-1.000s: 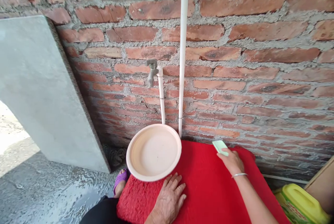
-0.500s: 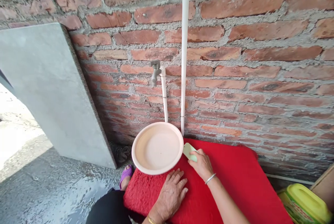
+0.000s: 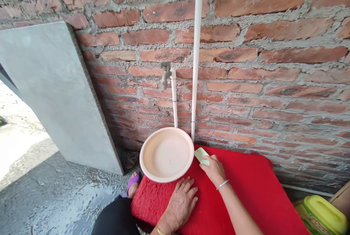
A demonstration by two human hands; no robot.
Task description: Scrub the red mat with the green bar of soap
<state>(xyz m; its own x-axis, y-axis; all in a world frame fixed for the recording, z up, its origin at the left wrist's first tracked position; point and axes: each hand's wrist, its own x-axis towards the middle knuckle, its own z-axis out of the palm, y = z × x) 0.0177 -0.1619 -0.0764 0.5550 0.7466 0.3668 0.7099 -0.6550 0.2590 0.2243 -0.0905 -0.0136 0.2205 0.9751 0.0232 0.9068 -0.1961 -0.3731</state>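
Note:
A red cloth [image 3: 246, 187] covers the surface in front of me, plush and wet-looking at its left front part. My left hand [image 3: 181, 202] rests flat on it with the fingers spread, just in front of the basin. In my right hand [image 3: 214, 171] is a pale green scrubbing brush [image 3: 201, 154], gripped at its near end. The brush lies against the cloth beside the basin's right rim, a small hole showing at its far end; its underside is hidden. A pale pink basin [image 3: 146, 171] stands on the far left of the cloth, with a few tiny specks inside.
Behind the basin, a grey tap [image 3: 165, 75] tops a short white pipe, and a taller white pipe [image 3: 196, 56] runs up the brick wall [image 3: 273, 63]. A grey slab [image 3: 62, 96] leans at left above wet floor. A yellow-green container [image 3: 322, 213] stands at lower right.
The whole view has shifted slightly, so things sit a little further right. My left hand stays flat on the cloth, and my right hand still holds the brush at nearly the same spot.

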